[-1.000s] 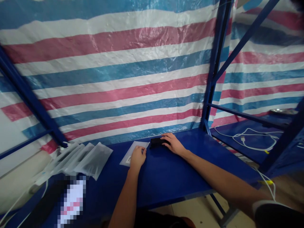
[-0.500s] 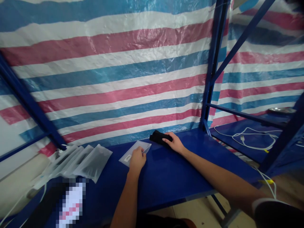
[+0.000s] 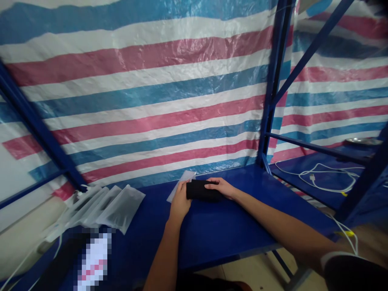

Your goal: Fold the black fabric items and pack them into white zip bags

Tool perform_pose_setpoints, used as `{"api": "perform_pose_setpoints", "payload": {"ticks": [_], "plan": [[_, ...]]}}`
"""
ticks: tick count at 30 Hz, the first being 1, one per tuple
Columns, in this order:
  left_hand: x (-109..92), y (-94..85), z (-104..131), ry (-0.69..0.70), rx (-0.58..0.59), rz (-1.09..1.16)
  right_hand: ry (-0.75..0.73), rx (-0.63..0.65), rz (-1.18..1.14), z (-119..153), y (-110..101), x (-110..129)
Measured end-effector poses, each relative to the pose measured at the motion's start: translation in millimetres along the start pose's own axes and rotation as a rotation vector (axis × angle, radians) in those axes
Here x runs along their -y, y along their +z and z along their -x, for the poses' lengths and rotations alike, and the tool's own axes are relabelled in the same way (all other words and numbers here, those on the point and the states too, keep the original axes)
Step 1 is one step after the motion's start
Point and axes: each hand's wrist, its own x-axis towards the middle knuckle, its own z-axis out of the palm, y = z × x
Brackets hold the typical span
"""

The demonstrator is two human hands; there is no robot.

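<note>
My right hand grips a folded black cloth from its right end, thumb on top. The cloth lies level just above or on the blue table. My left hand is closed on a clear frosted plastic bag, which sticks out behind the fingers. The cloth's left end meets the left hand at the bag; whether it is inside the bag's mouth I cannot tell. The left fingertips are mostly hidden.
Several frosted bags with dark contents lie overlapped on the table's left. A blurred-out pale item is near the front left. Blue metal posts and a striped tarp stand behind. White cables coil on the right-hand table.
My right hand has brought the black cloth left and nearer, up to my left hand. The bag has been tilted up and turned, and now shows mostly behind the left hand.
</note>
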Motion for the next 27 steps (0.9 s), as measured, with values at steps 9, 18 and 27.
{"api": "perform_pose_setpoints", "payload": {"ticks": [9, 18, 27], "plan": [[-5, 17.6, 4, 0.021, -0.130, -0.184, -0.237, -0.341, 0.519, -7, 2, -9], [-7, 18.8, 2, 0.115, -0.281, -0.235, -0.588, -0.106, 0.725, 4, 17, -5], [-15, 24.8, 0, 0.356, -0.253, -0.216, -0.391, -0.319, 0.434, -6, 21, -19]]}}
